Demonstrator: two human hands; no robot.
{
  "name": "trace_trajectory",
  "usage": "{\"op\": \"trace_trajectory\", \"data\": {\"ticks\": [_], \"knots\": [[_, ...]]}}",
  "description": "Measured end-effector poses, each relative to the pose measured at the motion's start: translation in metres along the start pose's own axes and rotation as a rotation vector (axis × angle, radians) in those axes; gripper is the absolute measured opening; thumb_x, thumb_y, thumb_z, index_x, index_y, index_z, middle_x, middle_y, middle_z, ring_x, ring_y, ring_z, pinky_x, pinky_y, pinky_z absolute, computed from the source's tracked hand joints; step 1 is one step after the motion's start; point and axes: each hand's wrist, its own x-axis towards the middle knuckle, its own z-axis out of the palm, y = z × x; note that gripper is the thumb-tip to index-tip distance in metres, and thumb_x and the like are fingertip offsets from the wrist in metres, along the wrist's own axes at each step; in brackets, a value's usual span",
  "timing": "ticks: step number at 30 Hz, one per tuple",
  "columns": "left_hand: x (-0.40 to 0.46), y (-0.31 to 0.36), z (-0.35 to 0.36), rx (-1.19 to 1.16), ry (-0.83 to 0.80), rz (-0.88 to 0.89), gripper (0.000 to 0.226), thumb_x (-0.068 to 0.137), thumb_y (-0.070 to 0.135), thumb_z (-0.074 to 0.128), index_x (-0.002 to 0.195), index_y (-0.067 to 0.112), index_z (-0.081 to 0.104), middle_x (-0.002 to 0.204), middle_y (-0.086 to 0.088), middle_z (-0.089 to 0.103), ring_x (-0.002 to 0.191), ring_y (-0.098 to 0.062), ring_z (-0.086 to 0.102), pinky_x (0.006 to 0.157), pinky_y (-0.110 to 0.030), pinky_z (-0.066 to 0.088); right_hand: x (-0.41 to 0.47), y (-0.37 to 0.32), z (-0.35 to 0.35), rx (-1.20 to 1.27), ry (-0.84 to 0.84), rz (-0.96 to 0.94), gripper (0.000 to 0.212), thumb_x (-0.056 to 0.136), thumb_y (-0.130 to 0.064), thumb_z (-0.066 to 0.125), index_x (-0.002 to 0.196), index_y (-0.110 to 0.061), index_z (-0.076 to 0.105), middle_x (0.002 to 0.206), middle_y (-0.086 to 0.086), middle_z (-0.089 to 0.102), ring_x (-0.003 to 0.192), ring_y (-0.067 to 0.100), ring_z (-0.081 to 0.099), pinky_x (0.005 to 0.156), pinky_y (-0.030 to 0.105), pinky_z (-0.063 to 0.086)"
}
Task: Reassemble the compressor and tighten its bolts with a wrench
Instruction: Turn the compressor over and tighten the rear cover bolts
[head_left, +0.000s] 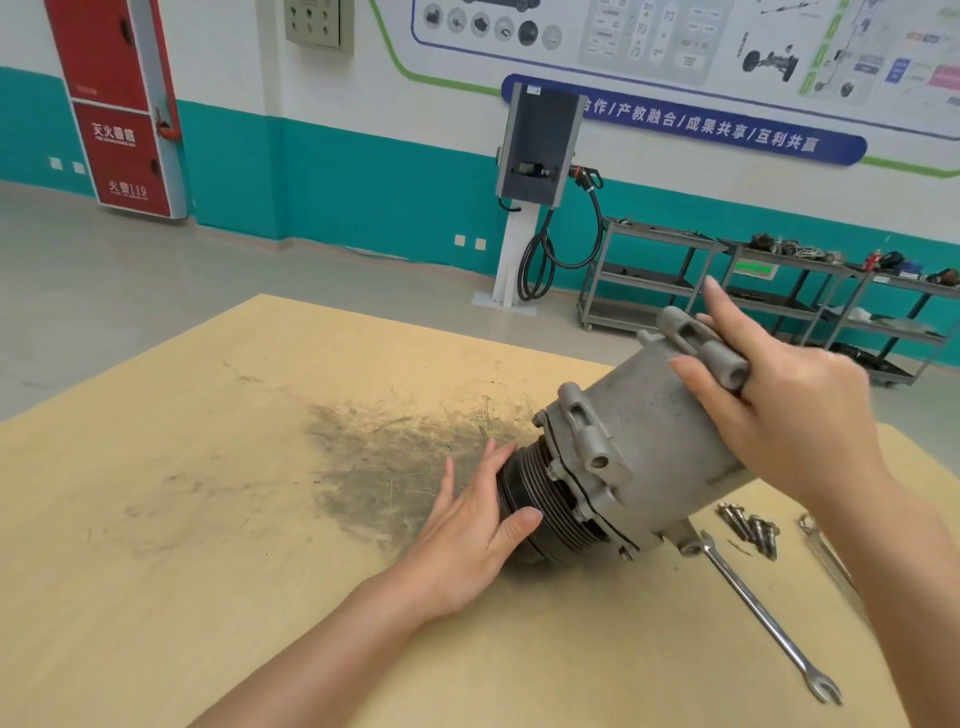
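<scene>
While my left hand (467, 525) presses flat on the pulley (540, 499), my right hand (779, 410) grips the compressor (639, 447) tilted on the surface (208, 519); bolts (750, 527) and wrench (763, 618) lie beside.

Grey compressor (649, 441), black ribbed pulley (540, 499), smudged tan table (208, 519)

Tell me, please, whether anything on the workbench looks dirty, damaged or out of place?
A dark, smeared grime patch stains the wooden table left of the compressor. The compressor is tilted, not lying flat. The bolts lie loose beside a wrench.
</scene>
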Motion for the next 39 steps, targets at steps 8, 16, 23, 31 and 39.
{"op": "trace_trajectory", "data": {"ticks": [8, 16, 23, 31, 39], "knots": [[0.01, -0.002, -0.024, 0.07, 0.014, -0.001, 0.118, 0.057, 0.093, 0.038, 0.152, 0.026, 0.017, 0.16, 0.003, 0.013, 0.137, 0.004, -0.009, 0.106, -0.034, -0.032, 0.033, -0.015, 0.015, 0.036, -0.109, -0.004, 0.076, 0.089, -0.063, 0.025, 0.147, -0.019, 0.043, 0.102, 0.013, 0.075, 0.07, 0.036, 0.069, 0.058, 0.041, 0.054], [0.003, -0.006, -0.032, -0.015, -0.002, -0.01, 0.136, 0.047, 0.075, 0.072, 0.153, 0.029, 0.001, 0.154, 0.023, 0.011, 0.138, 0.01, -0.024, 0.111, -0.045, -0.028, 0.056, -0.067, 0.025, -0.119, -0.199, -0.279, 0.068, 0.099, -0.056, 0.027, 0.155, -0.018, 0.025, 0.122, 0.0, 0.067, 0.073, 0.024, 0.068, 0.05, 0.023, 0.029], [0.001, -0.025, -0.033, 0.115, -0.002, 0.039, 0.141, 0.035, 0.093, 0.062, 0.154, 0.037, 0.012, 0.16, 0.022, 0.011, 0.148, -0.004, -0.015, 0.113, -0.046, -0.028, 0.036, -0.112, 0.026, -0.349, -0.141, -0.318, 0.06, 0.098, -0.042, 0.054, 0.148, -0.012, 0.041, 0.124, 0.009, 0.067, 0.115, 0.022, 0.065, 0.069, 0.034, 0.057], [-0.005, -0.012, -0.034, 0.055, -0.057, 0.069, 0.098, 0.043, 0.077, 0.071, 0.118, 0.078, 0.008, 0.146, 0.032, -0.008, 0.118, 0.019, -0.046, 0.102, -0.029, -0.035, 0.025, -0.12, 0.027, -0.35, -0.02, -0.232, 0.058, 0.087, -0.039, 0.07, 0.136, -0.013, 0.057, 0.118, 0.01, 0.071, 0.11, 0.02, 0.068, 0.083, 0.036, 0.059], [-0.005, 0.003, -0.027, -0.037, -0.051, 0.009, 0.08, 0.063, 0.048, 0.085, 0.107, 0.07, 0.023, 0.133, 0.04, 0.001, 0.091, 0.031, -0.049, 0.117, -0.046, -0.016, 0.019, -0.11, 0.026, -0.405, -0.039, -0.183, 0.054, 0.088, -0.044, 0.066, 0.134, -0.017, 0.06, 0.122, 0.007, 0.069, 0.111, 0.017, 0.067, 0.087, 0.033, 0.057]]}}
